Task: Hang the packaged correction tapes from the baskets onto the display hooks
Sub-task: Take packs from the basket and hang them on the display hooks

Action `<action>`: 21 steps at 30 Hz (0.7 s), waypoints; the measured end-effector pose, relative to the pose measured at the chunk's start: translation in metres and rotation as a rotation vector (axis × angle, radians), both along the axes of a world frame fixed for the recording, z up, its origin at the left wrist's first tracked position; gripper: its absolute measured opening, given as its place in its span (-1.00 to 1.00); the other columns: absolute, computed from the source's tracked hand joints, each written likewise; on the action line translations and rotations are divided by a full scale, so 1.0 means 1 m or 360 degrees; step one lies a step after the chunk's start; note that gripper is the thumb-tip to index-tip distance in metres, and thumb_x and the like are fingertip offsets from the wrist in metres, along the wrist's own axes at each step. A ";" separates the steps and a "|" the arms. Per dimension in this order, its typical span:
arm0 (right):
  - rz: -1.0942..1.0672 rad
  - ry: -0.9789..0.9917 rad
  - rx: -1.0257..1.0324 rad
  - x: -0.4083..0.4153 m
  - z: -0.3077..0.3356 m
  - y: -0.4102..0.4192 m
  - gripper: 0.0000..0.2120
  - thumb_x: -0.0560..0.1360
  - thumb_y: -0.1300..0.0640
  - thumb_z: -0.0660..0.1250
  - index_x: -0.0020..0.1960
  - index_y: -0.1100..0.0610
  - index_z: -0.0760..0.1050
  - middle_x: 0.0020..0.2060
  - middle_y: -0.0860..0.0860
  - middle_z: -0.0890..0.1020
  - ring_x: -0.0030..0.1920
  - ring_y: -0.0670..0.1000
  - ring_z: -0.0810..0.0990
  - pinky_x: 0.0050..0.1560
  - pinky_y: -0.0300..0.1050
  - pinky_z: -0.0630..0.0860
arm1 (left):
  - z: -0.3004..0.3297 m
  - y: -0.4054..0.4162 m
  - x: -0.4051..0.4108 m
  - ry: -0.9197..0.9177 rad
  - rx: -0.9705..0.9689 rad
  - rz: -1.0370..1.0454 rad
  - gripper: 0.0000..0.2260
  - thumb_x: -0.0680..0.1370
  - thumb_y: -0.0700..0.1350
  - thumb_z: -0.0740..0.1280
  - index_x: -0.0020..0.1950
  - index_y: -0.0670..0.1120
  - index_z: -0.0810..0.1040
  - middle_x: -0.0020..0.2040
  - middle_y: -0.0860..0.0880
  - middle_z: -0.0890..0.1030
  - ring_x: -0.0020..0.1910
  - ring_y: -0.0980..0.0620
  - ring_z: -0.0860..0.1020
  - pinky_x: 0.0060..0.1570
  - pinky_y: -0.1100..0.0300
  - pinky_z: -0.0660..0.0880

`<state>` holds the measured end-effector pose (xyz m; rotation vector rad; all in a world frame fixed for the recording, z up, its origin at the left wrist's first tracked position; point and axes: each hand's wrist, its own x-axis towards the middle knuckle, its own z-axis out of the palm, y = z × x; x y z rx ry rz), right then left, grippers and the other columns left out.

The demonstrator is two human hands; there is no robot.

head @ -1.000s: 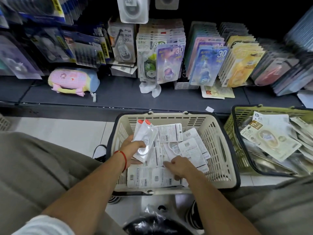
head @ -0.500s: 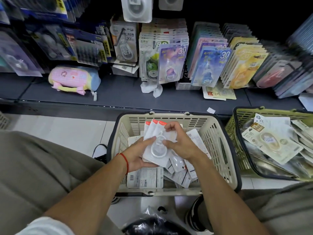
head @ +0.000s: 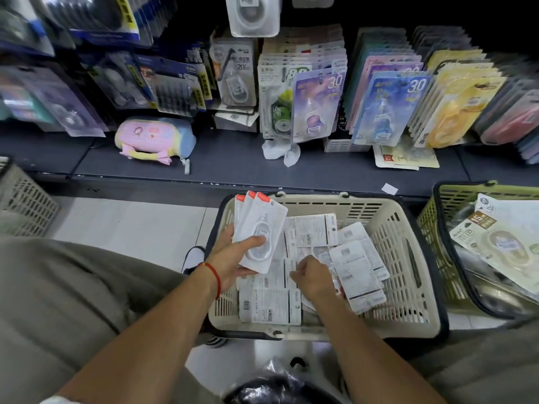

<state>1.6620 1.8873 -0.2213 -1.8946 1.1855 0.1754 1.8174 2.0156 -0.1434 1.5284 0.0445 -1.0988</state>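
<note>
My left hand [head: 233,255] grips a small fanned stack of white correction tape packs [head: 259,225] with red-orange tops, held over the left side of the beige basket [head: 402,243]. My right hand [head: 313,275] reaches down into that basket, fingers curled among several loose white packs [head: 357,269] lying label side up; whether it holds one I cannot tell. Hooks above the shelf carry hanging rows of correction tape packs [head: 316,103].
A green basket [head: 437,228] of larger packs stands at the right. A pastel plush pouch [head: 154,138] lies on the dark shelf [head: 233,161]. A grey crate [head: 23,199] sits at the left. A dark bag [head: 274,386] is on the floor between my knees.
My right hand has left the stack and dropped back into the basket. My left hand keeps the stack, which now shows three packs, and has lifted it slightly leftward.
</note>
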 end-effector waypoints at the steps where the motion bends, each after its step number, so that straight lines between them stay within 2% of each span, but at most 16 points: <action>1: -0.0065 -0.0071 0.0034 0.002 0.000 0.000 -0.90 0.58 0.18 0.45 -0.03 0.12 0.52 -0.10 0.03 0.65 0.02 0.10 0.64 0.07 -0.06 0.55 | 0.000 0.000 0.000 -0.0046 -0.0003 0.0013 -0.50 0.50 -0.18 0.58 0.37 0.12 0.54 0.25 -0.05 0.66 0.18 -0.21 0.65 -0.03 -0.27 0.69; 3: -0.0133 -0.0181 0.0112 0.005 0.003 -0.004 -0.83 0.56 0.24 0.44 -0.14 0.07 0.49 -0.17 -0.02 0.63 -0.07 0.05 0.62 -0.01 -0.08 0.56 | 0.002 0.000 0.002 -0.0144 -0.0023 0.0038 -0.50 0.50 -0.19 0.57 0.38 0.13 0.55 0.24 -0.03 0.68 0.18 -0.18 0.67 -0.08 -0.18 0.71; 4: -0.0138 -0.0199 0.0117 0.007 0.004 -0.007 -0.84 0.57 0.26 0.43 -0.11 0.08 0.51 -0.14 -0.01 0.64 -0.07 0.04 0.62 -0.02 -0.08 0.57 | 0.003 -0.001 0.002 -0.0182 -0.0036 0.0047 -0.51 0.51 -0.20 0.56 0.37 0.14 0.56 0.22 -0.02 0.69 0.17 -0.16 0.67 -0.12 -0.12 0.71; 6: -0.0086 -0.0165 0.0120 0.008 0.004 -0.012 -0.86 0.59 0.23 0.42 0.09 0.11 0.50 0.00 0.05 0.64 0.01 0.05 0.61 0.00 -0.12 0.51 | 0.006 -0.003 0.002 -0.0213 -0.0056 0.0078 -0.52 0.50 -0.21 0.56 0.33 0.17 0.57 0.20 0.01 0.69 0.14 -0.13 0.68 -0.20 -0.04 0.70; 8: 0.0002 -0.0067 0.0171 0.005 -0.001 -0.009 -0.68 0.60 0.18 0.43 0.29 0.14 0.40 0.08 0.06 0.58 0.11 0.09 0.60 0.04 -0.14 0.43 | 0.008 -0.004 0.000 -0.0232 -0.0059 0.0092 -0.50 0.49 -0.21 0.57 0.34 0.17 0.57 0.19 0.02 0.70 0.13 -0.11 0.68 -0.21 -0.02 0.70; 9: 0.0014 -0.0056 0.0206 0.004 -0.005 -0.006 -0.62 0.59 0.18 0.44 0.33 0.16 0.37 0.05 0.04 0.56 0.11 0.09 0.60 0.04 -0.14 0.43 | 0.007 -0.004 -0.001 -0.0248 -0.0059 0.0084 -0.49 0.49 -0.21 0.58 0.36 0.16 0.57 0.20 0.01 0.70 0.14 -0.11 0.68 -0.19 -0.04 0.70; 12: -0.0090 -0.0177 0.0257 -0.001 -0.013 0.003 -0.57 0.55 0.20 0.48 0.32 0.15 0.37 -0.11 -0.02 0.56 -0.07 0.00 0.58 -0.02 -0.15 0.46 | 0.005 -0.001 -0.003 -0.0309 -0.0048 0.0052 -0.44 0.46 -0.19 0.60 0.39 0.16 0.55 0.22 0.01 0.69 0.17 -0.12 0.67 -0.05 -0.15 0.71; 15: -0.0191 -0.0358 0.0285 0.001 -0.006 0.002 -0.55 0.56 0.24 0.47 0.30 0.01 0.31 -0.18 0.00 0.56 -0.17 -0.02 0.59 -0.20 -0.20 0.49 | 0.002 0.002 -0.003 -0.0355 -0.0039 0.0052 -0.41 0.45 -0.19 0.61 0.39 0.16 0.53 0.22 0.00 0.68 0.19 -0.12 0.65 0.05 -0.23 0.69; 17: -0.0124 -0.0482 0.0240 0.004 0.011 -0.007 -0.54 0.58 0.26 0.42 0.28 -0.12 0.30 -0.17 -0.02 0.53 -0.19 0.00 0.58 -0.29 -0.26 0.49 | 0.001 0.002 -0.002 -0.0422 -0.0027 0.0026 -0.41 0.44 -0.19 0.63 0.39 0.14 0.53 0.21 0.00 0.68 0.19 -0.11 0.65 0.09 -0.21 0.68; 19: -0.0035 -0.0616 0.0239 0.007 0.036 -0.023 -0.56 0.58 0.25 0.36 0.28 -0.20 0.38 -0.02 -0.06 0.54 -0.19 -0.03 0.58 -0.31 -0.27 0.48 | -0.001 0.000 -0.001 -0.0553 -0.0013 -0.0041 -0.39 0.42 -0.19 0.64 0.39 0.15 0.52 0.19 0.02 0.68 0.16 -0.05 0.66 0.08 -0.05 0.67; 21: 0.0004 -0.0719 0.0231 0.009 0.066 -0.041 -0.63 0.58 0.24 0.32 0.21 -0.19 0.53 0.16 -0.11 0.56 -0.23 -0.12 0.60 -0.28 -0.28 0.48 | -0.001 -0.003 -0.002 -0.0663 -0.0020 -0.0106 -0.40 0.41 -0.22 0.64 0.31 0.19 0.53 0.12 0.06 0.70 0.11 0.03 0.67 -0.08 0.24 0.64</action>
